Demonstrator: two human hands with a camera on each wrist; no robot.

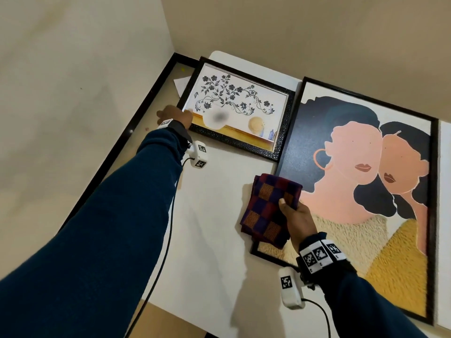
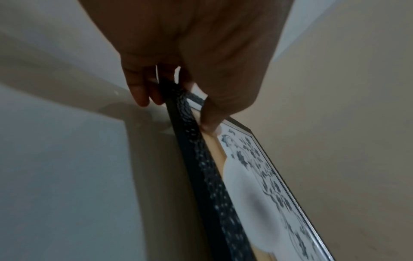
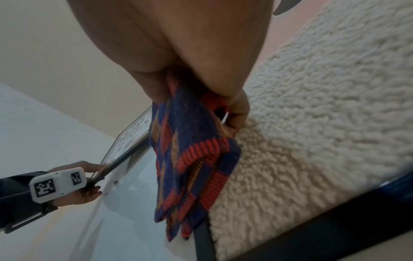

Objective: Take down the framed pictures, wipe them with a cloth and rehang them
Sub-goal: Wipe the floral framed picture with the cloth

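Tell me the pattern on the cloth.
The cloth is checked navy, red and orange; clearest in the head view.

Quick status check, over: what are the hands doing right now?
Left hand grips corner of flower picture on white table. Right hand holds checked cloth beside large portrait. Nothing in the way.

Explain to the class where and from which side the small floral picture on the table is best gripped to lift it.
Probably the floral picture by its near-left frame corner, from the table's open edge, where the left hand already pinches the black moulding, thumb on the front. The big portrait crowds its right side.
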